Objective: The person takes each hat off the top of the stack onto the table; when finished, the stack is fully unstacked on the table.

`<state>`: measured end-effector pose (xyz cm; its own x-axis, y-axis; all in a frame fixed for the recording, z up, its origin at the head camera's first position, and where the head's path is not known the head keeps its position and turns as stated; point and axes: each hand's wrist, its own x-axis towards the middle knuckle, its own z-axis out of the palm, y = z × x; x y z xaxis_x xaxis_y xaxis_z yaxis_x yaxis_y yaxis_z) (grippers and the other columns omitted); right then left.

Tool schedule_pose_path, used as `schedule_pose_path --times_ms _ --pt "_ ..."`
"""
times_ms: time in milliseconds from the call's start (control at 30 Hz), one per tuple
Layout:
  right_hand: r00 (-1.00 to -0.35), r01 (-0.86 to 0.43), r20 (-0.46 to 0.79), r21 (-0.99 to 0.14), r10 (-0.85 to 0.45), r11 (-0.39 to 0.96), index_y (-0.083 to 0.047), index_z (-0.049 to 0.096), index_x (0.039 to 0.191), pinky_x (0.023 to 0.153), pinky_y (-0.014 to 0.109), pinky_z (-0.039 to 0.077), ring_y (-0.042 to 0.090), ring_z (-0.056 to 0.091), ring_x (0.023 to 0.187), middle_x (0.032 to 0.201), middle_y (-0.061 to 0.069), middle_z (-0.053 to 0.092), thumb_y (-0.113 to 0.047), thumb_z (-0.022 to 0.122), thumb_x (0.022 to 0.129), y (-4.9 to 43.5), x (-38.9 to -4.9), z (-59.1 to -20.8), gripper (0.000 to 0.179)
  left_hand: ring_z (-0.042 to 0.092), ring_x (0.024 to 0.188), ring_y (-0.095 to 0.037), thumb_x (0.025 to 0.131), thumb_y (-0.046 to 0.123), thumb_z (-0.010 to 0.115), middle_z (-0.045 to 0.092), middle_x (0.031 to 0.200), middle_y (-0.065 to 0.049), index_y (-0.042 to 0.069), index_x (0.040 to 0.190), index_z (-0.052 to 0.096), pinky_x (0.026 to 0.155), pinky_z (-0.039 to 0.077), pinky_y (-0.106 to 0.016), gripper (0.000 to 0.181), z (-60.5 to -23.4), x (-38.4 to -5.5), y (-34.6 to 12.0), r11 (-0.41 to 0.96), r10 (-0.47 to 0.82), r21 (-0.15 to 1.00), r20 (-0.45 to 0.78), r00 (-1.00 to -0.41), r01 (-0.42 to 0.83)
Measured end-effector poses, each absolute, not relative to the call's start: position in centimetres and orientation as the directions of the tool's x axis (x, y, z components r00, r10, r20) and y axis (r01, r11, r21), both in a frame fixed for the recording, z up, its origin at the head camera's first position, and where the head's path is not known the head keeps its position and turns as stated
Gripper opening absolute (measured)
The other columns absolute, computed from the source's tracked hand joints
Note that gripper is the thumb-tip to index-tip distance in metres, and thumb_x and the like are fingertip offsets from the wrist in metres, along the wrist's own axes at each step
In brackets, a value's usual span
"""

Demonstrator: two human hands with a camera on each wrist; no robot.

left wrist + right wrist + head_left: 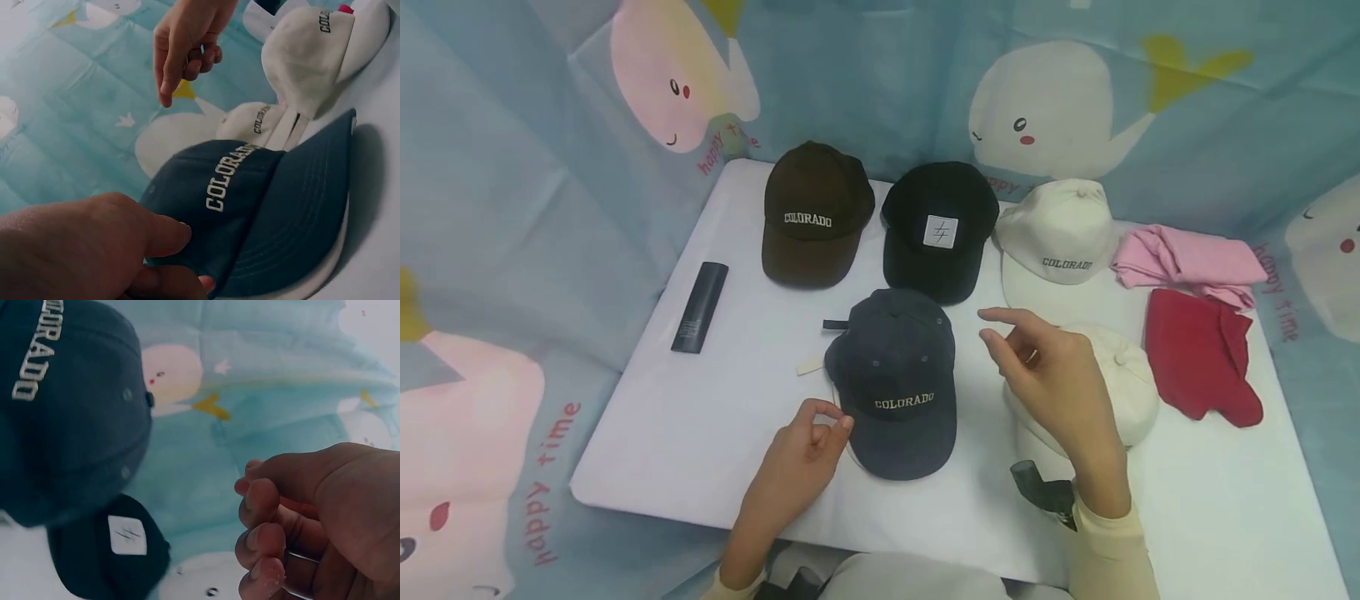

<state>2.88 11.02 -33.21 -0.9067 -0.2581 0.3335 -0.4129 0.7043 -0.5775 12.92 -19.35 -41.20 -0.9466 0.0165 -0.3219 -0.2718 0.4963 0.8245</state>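
A navy cap (891,383) lettered COLORADO sits near the table's middle, brim toward me. A cream edge and strap (810,367) show beneath it, apparently from another cap under it. My left hand (801,458) is at the left side of its brim, fingers loosely bent; whether they touch the cap is hard to see. In the left wrist view, its thumb (169,236) appears in front of the crown. My right hand (1052,375) hovers to the right, thumb and index apart with nothing between them, partly hiding a cream cap (1123,375).
Behind stand a brown cap (816,212), a black cap (940,225) with a white patch and a cream COLORADO cap (1063,225). Folded pink cloth (1187,258) and red cloth (1198,358) lie at the right. A dark flat case-like object (700,308) lies at the left.
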Motion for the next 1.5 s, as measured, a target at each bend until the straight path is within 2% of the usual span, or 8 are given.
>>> schedule_pose_path --times_ms 233,400,600,833,1067,1300,1500 --pt "-0.932 -0.363 0.243 -0.593 -0.27 0.719 -0.021 0.072 0.132 0.051 0.031 0.043 0.01 0.051 0.055 0.068 -0.009 0.059 -0.026 0.075 0.101 9.1 1.8 -35.7 0.032 0.027 0.048 -0.008 0.106 0.045 0.064 0.038 0.055 0.006 0.004 0.139 0.054 0.048 0.023 -0.025 0.053 -42.7 12.8 -18.5 0.549 -0.032 0.782 -0.333 -0.942 -0.295" --pt "-0.94 -0.342 0.2 -0.556 -0.278 0.757 -0.018 0.066 0.14 0.051 0.033 0.043 0.013 0.05 0.053 0.068 -0.005 0.06 -0.029 0.071 0.103 8.5 1.0 -36.9 0.039 0.028 0.047 -0.008 0.105 0.044 0.066 0.038 0.053 0.007 0.001 0.136 0.056 0.048 0.023 -0.025 0.054 -43.0 12.6 -18.1 0.563 -0.024 0.775 -0.331 -0.943 -0.286" --pt "-0.947 -0.319 0.141 -0.498 -0.288 0.806 -0.015 0.064 0.143 0.051 0.034 0.043 0.014 0.051 0.054 0.071 -0.002 0.063 -0.028 0.065 0.106 8.1 0.0 -38.1 0.039 0.027 0.047 -0.009 0.103 0.048 0.067 0.037 0.053 0.007 0.002 0.132 0.06 0.047 0.022 -0.025 0.055 -42.9 12.4 -18.2 0.55 -0.036 0.77 -0.367 -0.93 -0.325" --pt "-0.955 -0.293 0.105 -0.484 -0.278 0.825 -0.017 0.068 0.138 0.05 0.034 0.043 0.014 0.053 0.055 0.071 -0.004 0.063 -0.029 0.063 0.107 7.6 -0.3 -38.7 0.033 0.026 0.047 -0.011 0.102 0.055 0.066 0.037 0.054 0.005 0.001 0.131 0.06 0.048 0.021 -0.026 0.062 -42.6 12.3 -18.5 0.514 -0.023 0.778 -0.409 -0.912 -0.362" --pt "-0.958 -0.284 0.11 -0.481 -0.263 0.83 -0.014 0.071 0.129 0.05 0.035 0.041 0.016 0.051 0.053 0.066 -0.003 0.059 -0.026 0.062 0.107 7.3 -0.5 -38.8 0.026 0.029 0.048 -0.011 0.102 0.057 0.064 0.043 0.057 0.004 0.001 0.132 0.059 0.047 0.023 -0.026 0.064 -43.0 11.7 -18.6 0.456 -0.011 0.798 -0.438 -0.899 -0.394" --pt "-0.959 -0.284 0.122 -0.47 -0.257 0.836 -0.014 0.072 0.123 0.048 0.035 0.04 0.016 0.051 0.053 0.066 -0.003 0.058 -0.026 0.062 0.107 6.9 -0.7 -39.3 0.022 0.03 0.049 -0.01 0.102 0.051 0.067 0.045 0.058 0.003 0.0 0.132 0.058 0.048 0.023 -0.026 0.06 -43.5 11.4 -18.7 0.402 -0.018 0.826 -0.424 -0.905 -0.395" --pt "-0.956 -0.294 0.137 -0.473 -0.26 0.831 -0.013 0.072 0.117 0.048 0.034 0.039 0.015 0.049 0.052 0.064 -0.003 0.057 -0.025 0.063 0.107 6.5 -0.8 -39.3 0.018 0.033 0.052 -0.011 0.105 0.039 0.067 0.047 0.062 0.003 -0.001 0.13 0.057 0.049 0.025 -0.025 0.048 -43.7 11.4 -18.8 0.391 -0.02 0.833 -0.417 -0.909 -0.391"
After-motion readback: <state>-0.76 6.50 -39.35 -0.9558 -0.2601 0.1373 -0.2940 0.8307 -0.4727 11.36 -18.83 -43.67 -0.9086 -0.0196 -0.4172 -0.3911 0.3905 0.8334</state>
